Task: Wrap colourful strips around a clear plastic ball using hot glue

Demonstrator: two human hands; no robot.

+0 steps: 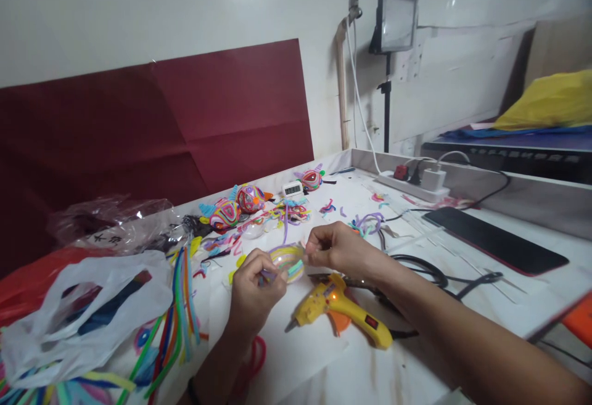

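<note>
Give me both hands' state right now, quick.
Left hand: closed, holding the striped round piece.
Right hand: pinched closed by its rim; any held item cannot be told.

The left hand (256,288) curls, thumb toward fingers, its forearm (219,352) rising from the near side. Slightly farther, the right hand (340,248) points left, fingers bent, its arm (453,306) slanting from near right.

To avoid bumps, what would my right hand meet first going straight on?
Your right hand would probably meet the round yellow-striped piece in your left hand; depth is unclear, they may touch.
</note>
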